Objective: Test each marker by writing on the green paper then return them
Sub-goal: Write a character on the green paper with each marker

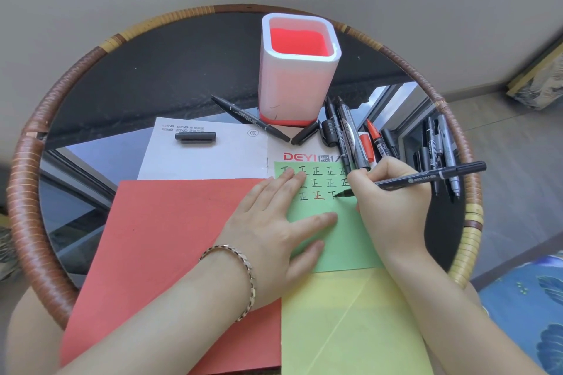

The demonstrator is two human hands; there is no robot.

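My right hand (393,201) grips a black marker (432,177), its tip touching the green paper (344,240) in the third row of written characters. Flat on the same sheet, my left hand (274,222) presses with fingers spread, covering part of the writing. A bracelet circles that wrist. The white pen holder with a red inside (297,70) stands at the back of the round table. Several markers (350,134) lie in a loose pile right of the holder, one red among them. Another black marker (249,118) lies left of the holder, and a loose black cap (195,136) rests on the white leaflet (207,158).
A red sheet (170,240) lies under my left forearm and a yellow sheet (350,323) sits below the green one. The table has a glossy black top (152,76) and a woven rim (45,119). More markers (438,149) lie near the right rim.
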